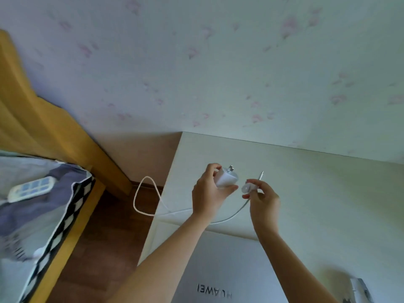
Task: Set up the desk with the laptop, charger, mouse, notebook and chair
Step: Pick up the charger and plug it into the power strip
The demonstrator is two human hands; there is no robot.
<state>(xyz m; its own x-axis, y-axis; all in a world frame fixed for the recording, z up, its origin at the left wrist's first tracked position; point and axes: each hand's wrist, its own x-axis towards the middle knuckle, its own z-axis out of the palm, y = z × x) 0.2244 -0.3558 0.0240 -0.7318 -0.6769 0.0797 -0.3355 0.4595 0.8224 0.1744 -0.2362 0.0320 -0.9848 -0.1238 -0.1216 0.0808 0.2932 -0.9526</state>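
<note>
Above the pale desk (317,193), my left hand (206,193) grips a white charger block (226,178) with its metal prongs pointing up and right. My right hand (263,199) pinches the white cable (150,186) near its connector end, and a thin metal tip sticks up past the fingers. The cable runs under my arms across the desk and loops off the left edge. A closed silver laptop (229,270) with its logo showing lies at the desk's near edge, below my forearms.
A bed with a yellow wooden frame (65,136) and a patterned pillow (41,215) stands to the left. A white remote (31,189) lies on the pillow. Brown wooden floor (105,248) separates bed and desk. A white object (360,289) is at the lower right.
</note>
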